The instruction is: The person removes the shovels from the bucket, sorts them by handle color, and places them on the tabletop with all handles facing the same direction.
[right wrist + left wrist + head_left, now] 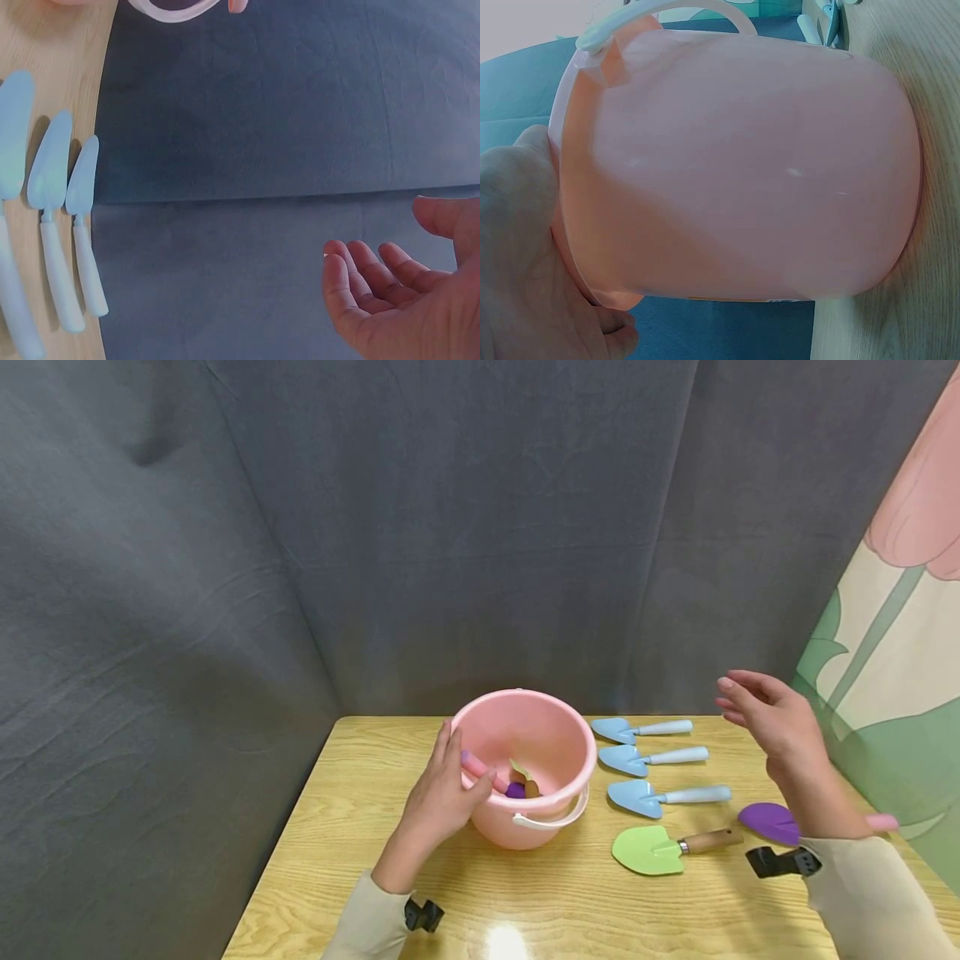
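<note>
A pink bucket (517, 827) stands on the table with its white handle (558, 818) hanging down at the front right. My left hand (442, 789) grips its left rim, the thumb over the near edge; the left wrist view shows the hand (525, 240) at the rim beside the bucket wall (742, 165). Inside lie a pink handle (480, 768), a purple piece (515, 790) and a brown wooden handle end (532, 789), partly hidden. My right hand (780, 718) is raised in the air, holding nothing, fingers loosely bent (405, 292).
Right of the bucket, three blue trowels with pale handles (637, 797) lie in a column. Nearer are a green trowel (648, 850) with a wooden handle and a purple trowel (768, 822), partly behind my right forearm. Dark cloth (480, 543) hangs behind the table (360, 760).
</note>
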### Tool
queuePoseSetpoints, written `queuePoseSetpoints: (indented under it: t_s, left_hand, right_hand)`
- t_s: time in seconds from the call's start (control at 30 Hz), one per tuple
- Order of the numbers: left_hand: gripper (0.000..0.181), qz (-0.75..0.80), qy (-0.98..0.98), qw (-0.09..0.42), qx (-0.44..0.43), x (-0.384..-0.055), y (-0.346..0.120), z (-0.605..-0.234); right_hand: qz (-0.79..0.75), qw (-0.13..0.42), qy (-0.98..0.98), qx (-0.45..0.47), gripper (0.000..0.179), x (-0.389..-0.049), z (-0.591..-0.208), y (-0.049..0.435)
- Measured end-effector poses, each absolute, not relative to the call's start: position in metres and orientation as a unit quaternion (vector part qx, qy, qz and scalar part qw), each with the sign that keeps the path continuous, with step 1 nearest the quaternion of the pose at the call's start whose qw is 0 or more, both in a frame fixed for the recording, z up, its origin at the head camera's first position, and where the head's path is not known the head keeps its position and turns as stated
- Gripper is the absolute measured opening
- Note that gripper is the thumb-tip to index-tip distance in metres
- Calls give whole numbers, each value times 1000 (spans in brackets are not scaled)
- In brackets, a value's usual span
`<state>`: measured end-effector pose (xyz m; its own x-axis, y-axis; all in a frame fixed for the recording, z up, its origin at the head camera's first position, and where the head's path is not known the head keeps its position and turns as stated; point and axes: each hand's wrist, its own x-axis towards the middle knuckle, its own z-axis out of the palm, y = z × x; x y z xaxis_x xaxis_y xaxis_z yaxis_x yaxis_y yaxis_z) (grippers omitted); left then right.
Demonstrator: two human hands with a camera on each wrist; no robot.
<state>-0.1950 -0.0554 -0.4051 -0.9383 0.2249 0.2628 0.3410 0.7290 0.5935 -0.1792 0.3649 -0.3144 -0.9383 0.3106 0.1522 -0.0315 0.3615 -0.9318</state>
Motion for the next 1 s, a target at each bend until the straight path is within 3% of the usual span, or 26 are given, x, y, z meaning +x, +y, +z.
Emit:
queuePoseSetpoints:
  t_s: [0.27,0.53,1.0]
  left_hand:
    - [91,-343,-924,79,-146,-193,-55,-405]
    - [92,-341,-925,82,-147,-193,-55,-405]
    - [93,-338,-927,83,-143,-194,-54,-406]
  right_hand:
    - [553,153,-817,-65,44,-180,-315,354]
    - [531,153,-833,-28,62,-181,-315,338]
    - [525,113,-843,2,69,-183,-315,306]
